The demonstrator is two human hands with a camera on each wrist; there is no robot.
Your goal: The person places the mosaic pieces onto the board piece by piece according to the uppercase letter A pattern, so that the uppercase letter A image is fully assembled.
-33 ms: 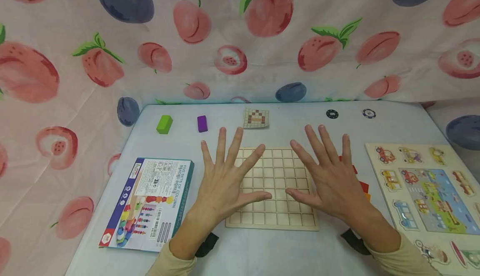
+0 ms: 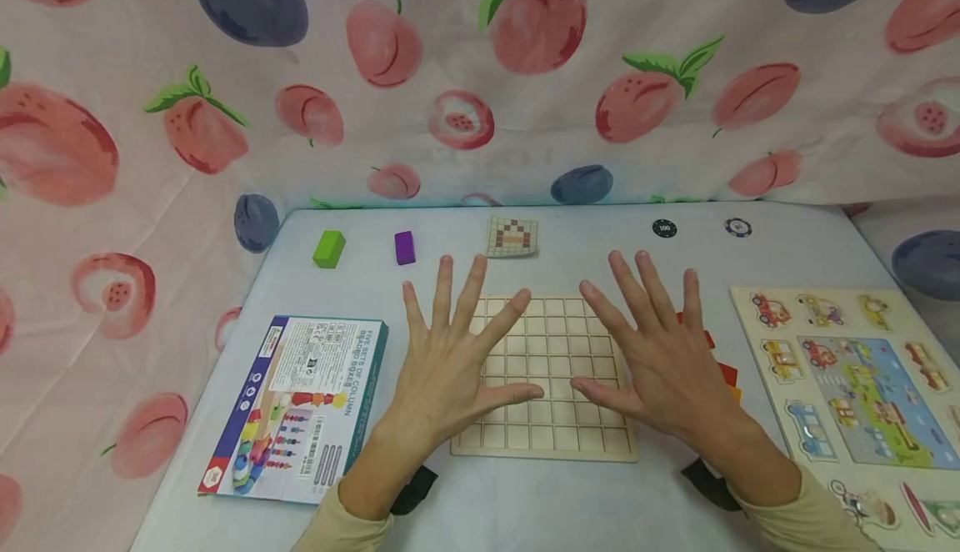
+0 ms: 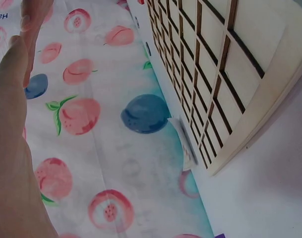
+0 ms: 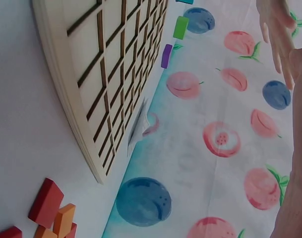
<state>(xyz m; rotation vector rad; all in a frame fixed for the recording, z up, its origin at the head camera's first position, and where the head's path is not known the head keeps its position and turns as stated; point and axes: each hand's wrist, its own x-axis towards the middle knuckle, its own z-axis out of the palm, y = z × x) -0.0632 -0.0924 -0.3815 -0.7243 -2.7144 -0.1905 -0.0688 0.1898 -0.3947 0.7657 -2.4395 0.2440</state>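
Both hands hover flat, fingers spread, over a pale wooden grid board (image 2: 551, 431) at the table's middle. My left hand (image 2: 450, 352) covers the board's left side; my right hand (image 2: 652, 343) covers its right side. Neither holds anything. The grid (image 3: 210, 74) shows empty cells in the left wrist view, and the same board (image 4: 101, 74) appears in the right wrist view. Red and orange blocks (image 4: 51, 210) lie just right of the board, mostly hidden under my right hand in the head view. A small pattern card (image 2: 513, 237) lies behind the board.
A green block (image 2: 329, 248) and a purple block (image 2: 404, 247) sit at the back left. A printed box (image 2: 300, 406) lies at the left, a vehicle puzzle board (image 2: 855, 377) at the right. Two poker chips (image 2: 664, 228) rest at the back right. Fruit-print cloth (image 2: 480, 77) hangs behind.
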